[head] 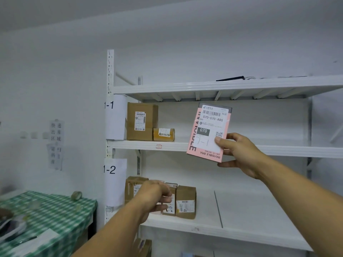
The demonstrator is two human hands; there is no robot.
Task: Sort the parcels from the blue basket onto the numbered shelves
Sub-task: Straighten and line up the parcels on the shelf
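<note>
While the right hand (239,154) pinches a flat pink parcel (208,132) by its lower right corner, before the front edge of the 1-1 shelf (172,145), the left hand (154,197) curls loosely, gripping nothing, before brown boxes (185,201) at the 1-2 shelf's (204,229) left end.

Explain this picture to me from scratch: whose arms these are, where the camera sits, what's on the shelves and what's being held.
No machine here: a person wears a camera on the head, so both arms reach in from below. The right hand holds a pink parcel up by its corner, with "1-1" handwritten on its label. That matches the 1-1 shelf, where a large brown box and a small one already sit. The left hand is blurred, reaching at the brown boxes on the 1-2 shelf below; its grip is unclear. A green checked table stands on the left.
</note>
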